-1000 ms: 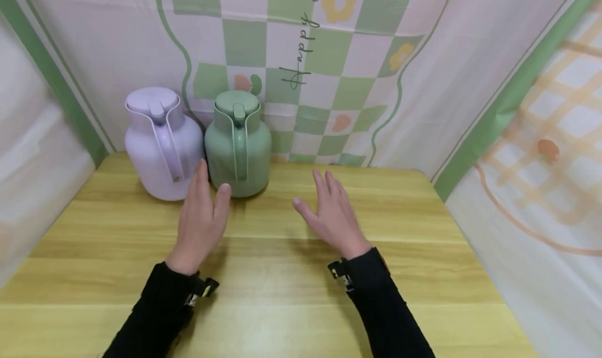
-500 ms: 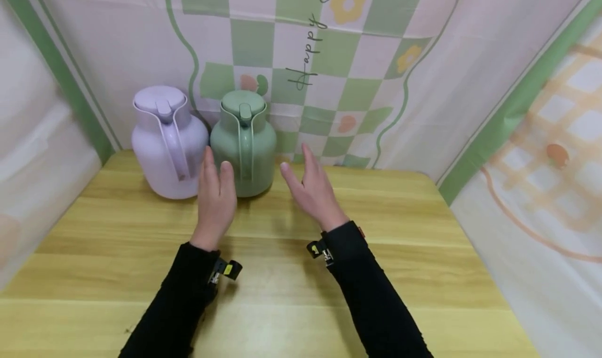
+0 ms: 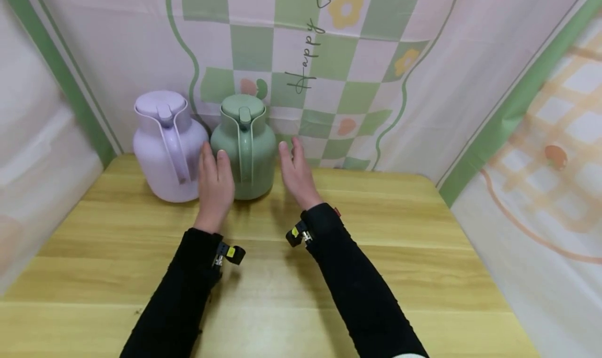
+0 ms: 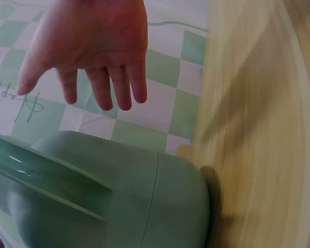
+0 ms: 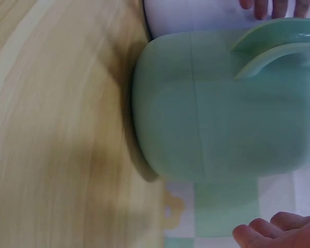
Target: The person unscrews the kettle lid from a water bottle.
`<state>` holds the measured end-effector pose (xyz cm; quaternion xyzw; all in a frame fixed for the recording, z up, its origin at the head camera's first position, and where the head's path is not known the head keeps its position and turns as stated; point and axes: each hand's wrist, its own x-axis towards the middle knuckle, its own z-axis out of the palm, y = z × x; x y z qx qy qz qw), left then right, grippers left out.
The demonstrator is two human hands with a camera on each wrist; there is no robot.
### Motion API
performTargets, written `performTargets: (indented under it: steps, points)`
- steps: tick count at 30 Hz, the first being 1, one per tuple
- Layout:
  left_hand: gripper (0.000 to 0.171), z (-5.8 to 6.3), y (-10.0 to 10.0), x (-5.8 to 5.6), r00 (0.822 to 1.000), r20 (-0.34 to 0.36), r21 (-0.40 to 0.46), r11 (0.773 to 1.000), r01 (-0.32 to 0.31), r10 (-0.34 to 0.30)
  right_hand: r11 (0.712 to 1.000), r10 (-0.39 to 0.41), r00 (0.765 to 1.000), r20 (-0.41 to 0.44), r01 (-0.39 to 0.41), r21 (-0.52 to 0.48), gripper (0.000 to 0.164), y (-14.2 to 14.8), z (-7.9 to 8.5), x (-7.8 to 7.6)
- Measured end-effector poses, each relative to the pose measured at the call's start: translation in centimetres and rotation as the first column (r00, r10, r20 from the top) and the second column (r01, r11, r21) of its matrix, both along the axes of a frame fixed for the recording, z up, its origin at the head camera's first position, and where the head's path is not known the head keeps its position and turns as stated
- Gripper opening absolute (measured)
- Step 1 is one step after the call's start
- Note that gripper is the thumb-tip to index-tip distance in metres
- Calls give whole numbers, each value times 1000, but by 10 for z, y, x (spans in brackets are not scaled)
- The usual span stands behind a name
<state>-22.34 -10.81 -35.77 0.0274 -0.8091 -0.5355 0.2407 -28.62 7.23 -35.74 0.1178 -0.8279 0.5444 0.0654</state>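
Observation:
A green thermos jug [image 3: 263,149] stands upright on the table at the back, its handle facing me. Close by on its left is a lilac thermos jug [image 3: 160,164]. My left hand [image 3: 216,191], fingers extended, is between the two jugs at the green one's left side, overlapping both in the head view. On the other side, my right hand [image 3: 298,180] is held with straight fingers and its palm toward the green jug. A gap shows between that right hand [image 4: 101,46] and the green jug [image 4: 134,196] in the left wrist view.
The wooden table [image 3: 400,253] reaches from the sleeves to a checkered cloth backdrop [image 3: 367,96] close behind the jugs. Cloth panels flank it, the right one [image 3: 541,191] with a strawberry print. A small black device is strapped at each wrist.
Both hands have moved forward and closed in on the green jug from its two sides. The right hand has travelled left; the left hand has shifted slightly right. The jugs stay put.

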Motion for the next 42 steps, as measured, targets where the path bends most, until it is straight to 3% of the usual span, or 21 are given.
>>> performTargets:
  steps: [6, 14, 26, 42]
  points:
    - [77, -1, -1, -5, 1000, 12, -1, 1000, -9, 9, 1000, -7, 1000, -1, 7, 3, 93, -12, -8, -12]
    - [78, -5, -1, -11, 999, 37, -2, 1000, 14, -14, 999, 26, 996, 82, -22, -45, 92, -21, -12, -20]
    - [79, -8, 0, -14, 999, 53, -19, 1000, 10, -9, 992, 98, 991, 93, -90, -93, 80, -29, -14, -26]
    - [76, -9, -1, -14, 1000, 27, -9, 1000, -15, 15, 992, 96, 993, 69, -91, -83, 78, -29, -14, -26]
